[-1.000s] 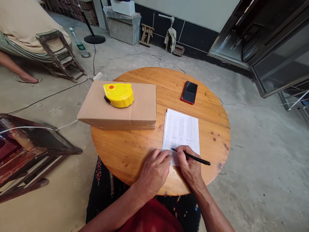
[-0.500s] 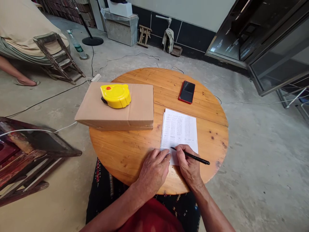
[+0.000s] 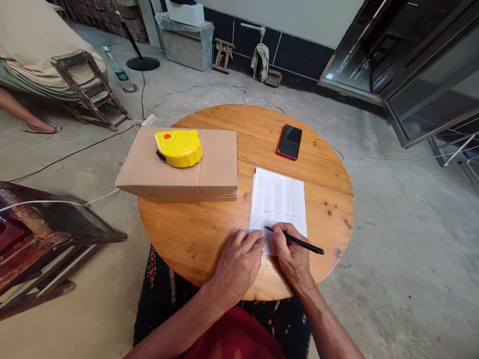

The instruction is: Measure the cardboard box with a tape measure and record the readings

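At lower centre, a pen (image 3: 301, 243) is being pinched by the right hand (image 3: 294, 259), seemingly for writing; the paper (image 3: 279, 194), its lower end partly covered by hands, is presumably being steadied by the left hand (image 3: 241, 264), loosely bent, gripping nothing visible. A tape measure (image 3: 181, 149) is being supported by a box (image 3: 219, 162), left of centre; a phone (image 3: 290, 142) by the table (image 3: 202, 224), right of centre.

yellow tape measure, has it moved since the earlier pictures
No. The yellow tape measure sits on the same spot of the cardboard box; both shift slightly left in the picture together with the wooden table, so only the view moved.
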`<state>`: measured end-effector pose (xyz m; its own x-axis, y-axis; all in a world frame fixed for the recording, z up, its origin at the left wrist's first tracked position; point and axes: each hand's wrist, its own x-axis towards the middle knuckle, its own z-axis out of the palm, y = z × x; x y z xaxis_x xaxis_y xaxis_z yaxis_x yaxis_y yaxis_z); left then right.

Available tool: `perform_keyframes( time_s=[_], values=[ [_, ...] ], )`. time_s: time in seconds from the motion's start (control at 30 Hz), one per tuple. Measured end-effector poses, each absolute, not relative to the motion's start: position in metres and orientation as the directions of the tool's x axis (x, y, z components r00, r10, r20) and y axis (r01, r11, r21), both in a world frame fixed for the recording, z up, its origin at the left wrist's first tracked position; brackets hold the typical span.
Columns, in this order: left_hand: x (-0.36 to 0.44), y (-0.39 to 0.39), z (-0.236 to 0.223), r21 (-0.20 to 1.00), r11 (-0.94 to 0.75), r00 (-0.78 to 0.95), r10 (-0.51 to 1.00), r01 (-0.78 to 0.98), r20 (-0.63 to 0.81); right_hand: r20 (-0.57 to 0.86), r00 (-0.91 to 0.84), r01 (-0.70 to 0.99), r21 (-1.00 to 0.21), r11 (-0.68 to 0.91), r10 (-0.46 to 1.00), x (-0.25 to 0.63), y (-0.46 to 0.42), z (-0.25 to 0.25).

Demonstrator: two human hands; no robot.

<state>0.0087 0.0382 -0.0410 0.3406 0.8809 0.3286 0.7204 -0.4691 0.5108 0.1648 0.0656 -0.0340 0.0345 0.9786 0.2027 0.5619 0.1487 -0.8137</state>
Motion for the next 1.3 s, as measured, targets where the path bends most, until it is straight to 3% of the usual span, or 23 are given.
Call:
perform_keyframes(
  time_s=[0.87,1.3],
  values=[
    [0.0080,0.0389,-0.0396,0.518,-0.460,0.331,0.886,0.721,0.325,0.231,0.016,0.609,-0.774,0.174,0.973,0.1623,0.0663,-0.0319],
    [0.0080,0.0380,-0.0383,0.518,-0.457,0.331,0.887,0.723,0.322,0.200,0.036,0.563,-0.813,0.145,0.979,0.1645,0.0664,-0.0349]
  ],
)
